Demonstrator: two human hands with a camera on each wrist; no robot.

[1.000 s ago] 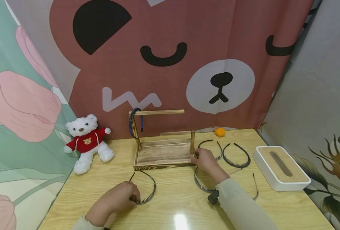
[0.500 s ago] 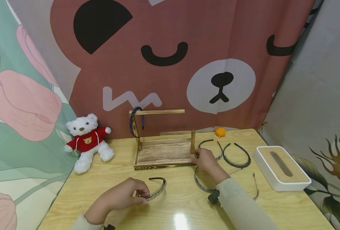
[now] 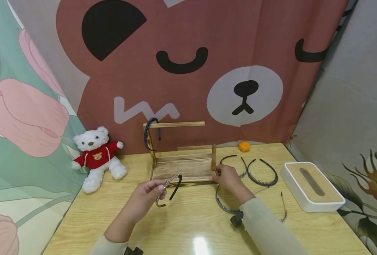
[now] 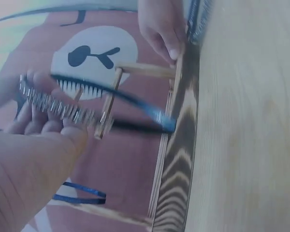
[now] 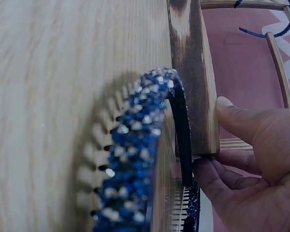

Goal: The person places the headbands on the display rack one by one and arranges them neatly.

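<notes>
Beaded headband held in the left hand while the right hand gripped a wooden rack

A person's left hand held a beaded headband above the wooden surface, in front of a low wooden rack. The headband was pinched along one side, between the thumb and the curled fingers; its curved top stood out to the right, beyond the fingertips, and its ends pointed downward, one of them showing just below the fingers. From the left wrist the band looked slightly blurred, with its row of teeth visible.

The right hand grasped the rack's front right corner, its thumb against the wooden edge and its other fingers at the end of the tray. Just beside this hand, a blue-and-silver headband rested on the surface. More headbands lay around it: a grey one behind the hand, a dark toothed one to the right, and a thin one farther right.

A blue headband hung over the left end of the rack's top bar. A white teddy bear in a red top sat to the left; a white tissue box stood at the right.
</notes>
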